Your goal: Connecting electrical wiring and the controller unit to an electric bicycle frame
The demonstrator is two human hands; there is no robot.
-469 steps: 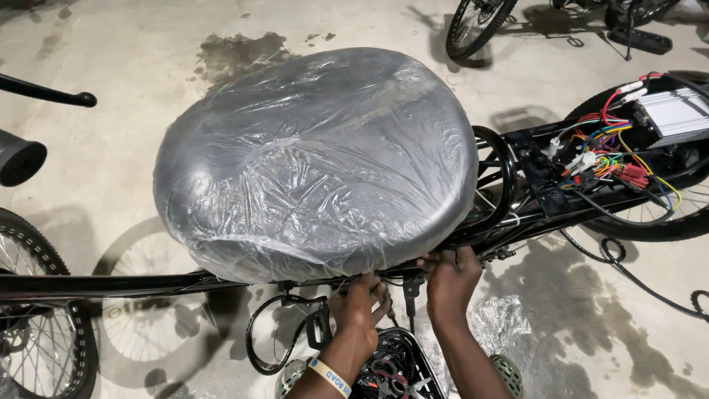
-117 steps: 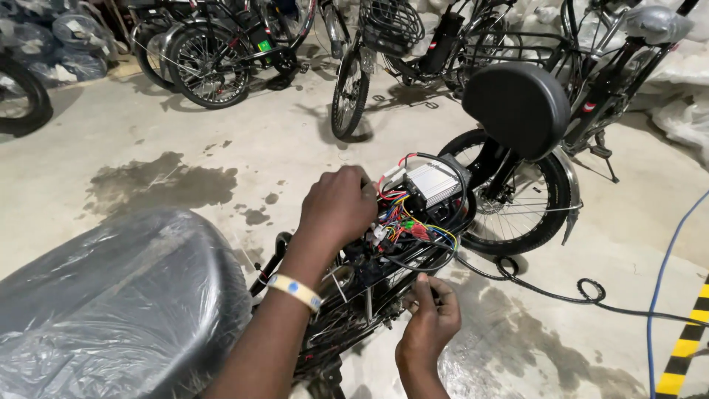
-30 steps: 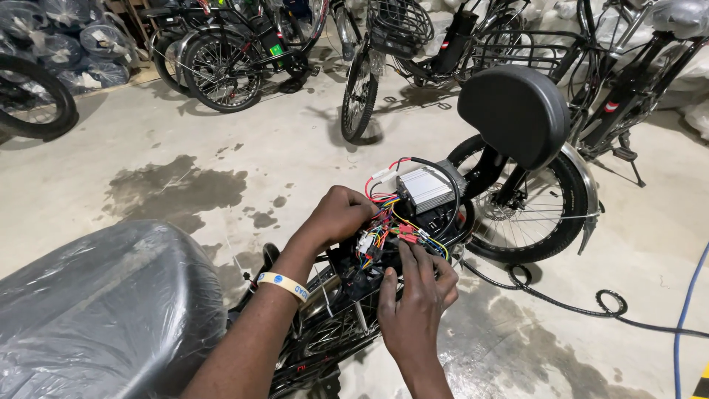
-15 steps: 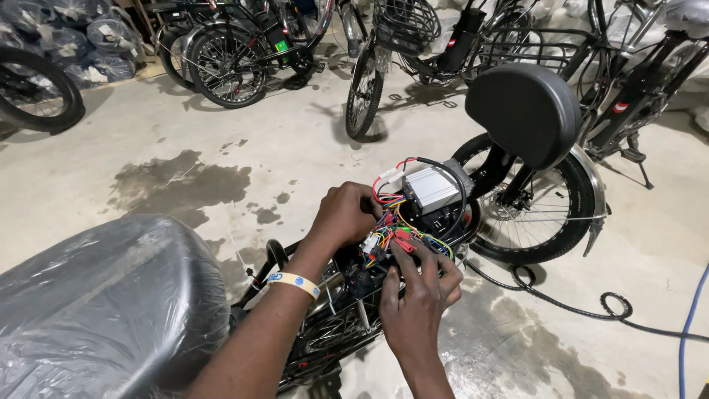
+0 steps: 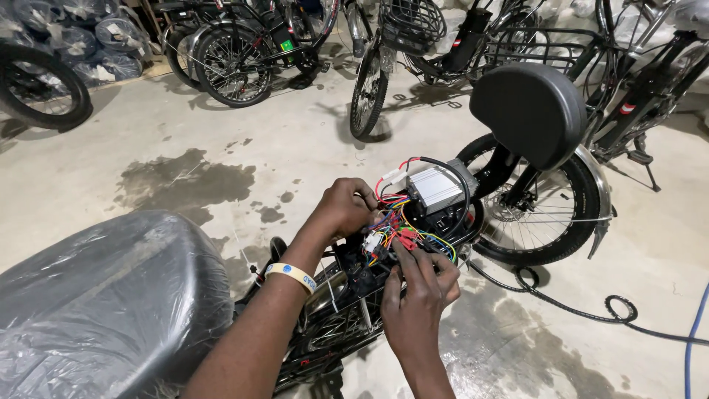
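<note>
Centre of the frame: left hand (image 5: 346,210) curled into the coloured wires (image 5: 395,233) beside the silver controller box (image 5: 436,188), right hand (image 5: 417,292) just below, fingertips pinching the same bundle. Lower left, plastic-wrapped seat (image 5: 103,295); right of centre, black backrest (image 5: 530,111) above rear wheel (image 5: 539,214).

Both hands in the bicycle's wiring

The left hand (image 5: 346,210) grips the coloured wire bundle (image 5: 391,225) just beside the silver controller box (image 5: 436,188). The right hand (image 5: 417,295) pinches connectors from below. A plastic-wrapped seat (image 5: 103,295) sits at lower left; a black backrest pad (image 5: 532,111) stands over the rear wheel (image 5: 543,214)
</note>
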